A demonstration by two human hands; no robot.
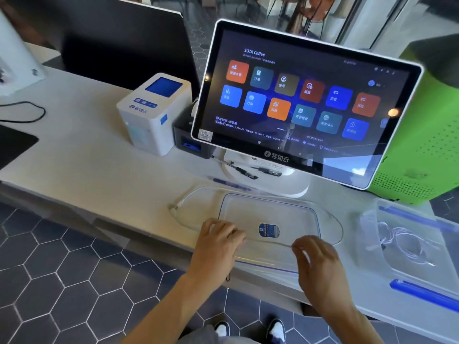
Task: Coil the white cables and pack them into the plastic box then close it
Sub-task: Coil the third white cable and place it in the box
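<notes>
A clear plastic lid (293, 209) with a blue seal and a round blue sticker lies flat on the counter, its near edge overhanging. A thin white cable (185, 198) loops loosely around it, and a stretch of it crosses the lid's near side. My left hand (217, 240) rests with bent fingers on the lid's near-left corner, over the cable. My right hand (315, 256) is at the near-right edge, with thumb and forefinger closed where the cable reaches them. The clear plastic box (419, 219) with blue clips stands open at right, holding a coiled white cable (407, 244).
A touchscreen terminal (305, 100) on a white stand sits just behind the lid, pens lying on its base. A white printer (154, 112) stands to the left, a green perforated cabinet (422, 155) to the right. The counter edge (139, 234) runs beneath my wrists, above a hexagon-tiled floor.
</notes>
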